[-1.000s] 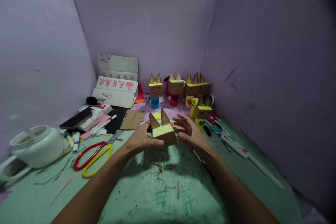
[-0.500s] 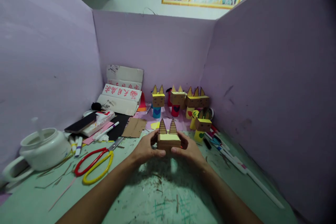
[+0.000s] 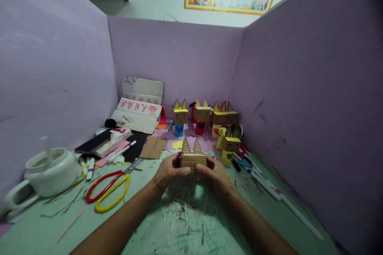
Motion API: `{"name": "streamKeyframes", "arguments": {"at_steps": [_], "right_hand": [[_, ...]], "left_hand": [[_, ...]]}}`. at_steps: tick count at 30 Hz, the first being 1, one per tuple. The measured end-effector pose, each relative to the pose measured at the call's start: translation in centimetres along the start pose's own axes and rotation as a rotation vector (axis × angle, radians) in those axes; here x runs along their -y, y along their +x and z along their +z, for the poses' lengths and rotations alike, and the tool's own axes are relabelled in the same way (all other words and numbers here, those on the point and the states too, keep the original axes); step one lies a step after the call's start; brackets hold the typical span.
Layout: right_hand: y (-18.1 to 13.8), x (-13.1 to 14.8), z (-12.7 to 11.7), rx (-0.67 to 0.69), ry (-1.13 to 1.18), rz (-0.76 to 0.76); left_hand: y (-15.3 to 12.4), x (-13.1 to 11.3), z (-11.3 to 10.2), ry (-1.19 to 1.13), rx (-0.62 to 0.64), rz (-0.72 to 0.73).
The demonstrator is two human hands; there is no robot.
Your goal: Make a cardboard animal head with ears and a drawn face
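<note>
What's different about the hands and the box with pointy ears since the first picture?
The right hand, open beside the eared cardboard box before, moved left and took hold of it. The left hand kept holding. The box turned straighter, showing less yellow on top. The scissors and blue-bodied cardboard figure stayed put.

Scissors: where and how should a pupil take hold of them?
Probably best by the red handle and yellow handle, coming from the near side: the scissors lie flat, handles toward the person, blades pointing away. The left hand is closer, but is holding the box.
</note>
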State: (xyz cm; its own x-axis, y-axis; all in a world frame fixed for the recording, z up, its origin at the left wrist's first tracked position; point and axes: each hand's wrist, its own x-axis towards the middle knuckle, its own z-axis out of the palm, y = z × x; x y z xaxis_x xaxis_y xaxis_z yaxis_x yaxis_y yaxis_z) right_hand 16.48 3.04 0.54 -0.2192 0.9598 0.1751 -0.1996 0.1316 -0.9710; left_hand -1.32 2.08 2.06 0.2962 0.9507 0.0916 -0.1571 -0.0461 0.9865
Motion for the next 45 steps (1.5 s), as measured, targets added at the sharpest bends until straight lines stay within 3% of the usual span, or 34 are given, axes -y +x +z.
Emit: {"name": "streamKeyframes", "arguments": {"at_steps": [5,10,15,18,21,23,25,28,31,34,40,42,45], "right_hand": [[0.3,-0.6,-0.3,-0.013,-0.013,-0.132],[0.4,-1.2,-0.3,-0.005,-0.023,-0.181],[0.3,-1.0,0.2,-0.005,-0.059,-0.100],[0.2,-0.9,0.4,0.057,-0.170,-0.073],[0.1,-1.0,0.6,0.093,-0.141,-0.083],[0.1,-0.9,0.6,0.011,-0.086,-0.106],[0.0,-0.6,0.1,-0.157,-0.085,-0.151],[-0.1,0.9,-1.5,-0.380,-0.119,-0.234],[-0.4,3.2,-4.0,-0.605,-0.112,-0.350],[-1.3,5.5,-6.7,-0.692,-0.163,-0.387],[-6.1,7.5,-12.3,-0.933,-0.581,-0.328],[-7.3,7.5,-14.1,-0.953,-0.755,-0.242],[-7.6,6.9,-15.9,-0.816,-1.093,-0.093]], "left_hand": [[0.3,-0.1,-0.1,0.010,-0.107,0.060],[0.6,0.4,-0.4,0.055,0.033,0.110],[0.2,-0.2,-0.7,0.029,0.101,-0.047],[-0.5,-0.3,-1.1,-0.036,0.005,-0.100],[-1.1,-0.1,-1.6,-0.175,-0.138,-0.092],[-1.3,0.0,-2.1,-0.311,-0.199,-0.114],[-1.4,-0.1,-2.5,-0.411,-0.294,-0.141],[-1.3,-0.3,-2.9,-0.485,-0.488,-0.135],[-1.2,-0.2,-2.8,-0.536,-0.601,-0.127],[-1.2,0.2,-2.7,-0.562,-0.613,-0.126],[-1.1,0.3,-2.3,-0.481,-0.628,-0.123],[-1.1,0.2,-2.2,-0.459,-0.612,-0.119],[-1.1,0.3,-2.1,-0.463,-0.609,-0.114]]}}
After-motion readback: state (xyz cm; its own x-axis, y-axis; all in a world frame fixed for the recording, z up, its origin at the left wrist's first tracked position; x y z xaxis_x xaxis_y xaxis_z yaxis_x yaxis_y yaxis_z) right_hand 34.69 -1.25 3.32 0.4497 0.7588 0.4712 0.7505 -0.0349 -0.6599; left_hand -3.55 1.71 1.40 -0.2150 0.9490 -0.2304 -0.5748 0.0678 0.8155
